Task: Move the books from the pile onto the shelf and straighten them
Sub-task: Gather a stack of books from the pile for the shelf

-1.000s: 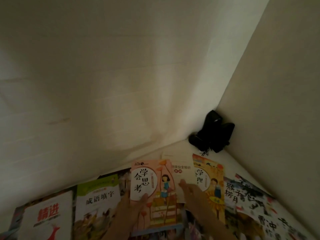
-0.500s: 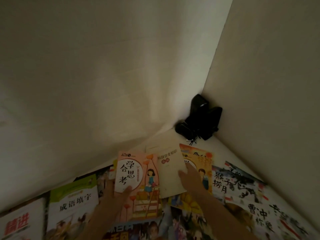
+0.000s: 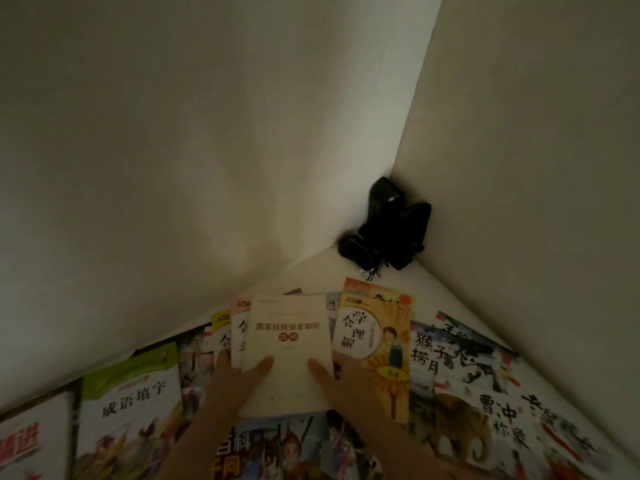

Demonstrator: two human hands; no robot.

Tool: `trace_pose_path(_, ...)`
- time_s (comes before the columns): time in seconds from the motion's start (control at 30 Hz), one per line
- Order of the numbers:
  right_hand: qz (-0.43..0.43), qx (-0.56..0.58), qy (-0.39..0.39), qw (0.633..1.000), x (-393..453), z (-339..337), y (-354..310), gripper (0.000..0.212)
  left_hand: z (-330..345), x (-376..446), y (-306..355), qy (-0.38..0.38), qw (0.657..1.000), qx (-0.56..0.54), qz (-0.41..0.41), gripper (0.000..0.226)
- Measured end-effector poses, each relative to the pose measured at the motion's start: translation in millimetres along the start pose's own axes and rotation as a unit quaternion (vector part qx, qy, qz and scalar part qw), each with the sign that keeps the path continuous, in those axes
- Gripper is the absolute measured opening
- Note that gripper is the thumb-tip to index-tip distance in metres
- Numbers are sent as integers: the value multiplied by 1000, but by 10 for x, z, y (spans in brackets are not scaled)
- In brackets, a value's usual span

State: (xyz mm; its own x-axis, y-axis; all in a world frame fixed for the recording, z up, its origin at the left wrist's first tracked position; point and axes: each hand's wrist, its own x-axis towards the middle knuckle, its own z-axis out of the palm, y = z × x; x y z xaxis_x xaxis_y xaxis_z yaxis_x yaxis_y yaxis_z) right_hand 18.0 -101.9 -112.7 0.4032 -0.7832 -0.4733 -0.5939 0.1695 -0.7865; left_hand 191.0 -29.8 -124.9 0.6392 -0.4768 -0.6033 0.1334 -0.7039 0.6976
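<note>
Many children's books lie spread flat and overlapping over a white surface (image 3: 313,273) in a corner. A cream booklet (image 3: 288,336) lies on top in the middle, covering most of a pink book (image 3: 239,327). My left hand (image 3: 239,379) grips the booklet's left edge, thumb on the cover. At the right edge, my right hand (image 3: 334,375) holds it the same way, fingers beside an orange book (image 3: 375,336). A green-topped book (image 3: 130,396) lies to the left.
A black object with cords (image 3: 384,233) sits deep in the corner where two pale walls meet. Ink-painted picture books (image 3: 460,362) cover the right side. A colourful comic cover (image 3: 284,448) lies under my wrists, and a book with red letters (image 3: 24,445) is at the far left.
The cream booklet has moved left from under my right hand onto the pink book that my left hand held. Both hands now hold the booklet. The view has tilted down.
</note>
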Motion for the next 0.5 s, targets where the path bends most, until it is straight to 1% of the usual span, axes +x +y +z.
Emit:
trace_pose_path(0.03, 1, -14, 29, 999, 9, -110, 72, 47, 9, 30, -53, -6, 1000, 16, 12, 68)
trace_pose_path(0.07, 16, -58, 86, 994, 42, -259, 190, 52, -4, 40, -75, -15, 1000, 10, 15, 67)
trace_pose_path(0.1, 34, -137, 155, 978, 86, -422, 300, 54, -5, 82, -124, -19, 1000, 4, 19, 67)
trace_pose_path(0.13, 70, -225, 198, 952, 104, -577, 385, 59, 4, 132, -185, -15, 1000, -2, 20, 71)
trace_pose_path(0.17, 111, -280, 204, 931, 114, -678, 449, 70, 7, 199, -252, -12, 1000, 0, 18, 76)
trace_pose_path(0.2, 145, -307, 183, 923, 107, -731, 461, 85, 17, 270, -322, -12, 1000, -1, 20, 79)
trace_pose_path(0.23, 166, -308, 164, 922, 104, -736, 457, 97, 21, 277, -337, -15, 1000, -2, 23, 79)
trace_pose_path(0.27, 171, -282, 158, 931, 126, -697, 479, 105, 22, 233, -298, -23, 999, -7, 26, 78)
trace_pose_path(0.37, 188, -193, 173, 947, 236, -635, 574, 117, -5, 102, -185, -36, 999, -20, 19, 65)
trace_pose_path(0.4, 197, -168, 172, 950, 259, -650, 586, 115, -5, 98, -177, -39, 999, -29, 20, 63)
trace_pose_path(0.43, 190, -147, 169, 956, 285, -675, 599, 101, -16, 75, -166, -42, 998, -33, 18, 64)
trace_pose_path(0.5, 130, -116, 190, 966, 268, -721, 564, 56, -32, 27, -146, -48, 998, -38, 14, 62)
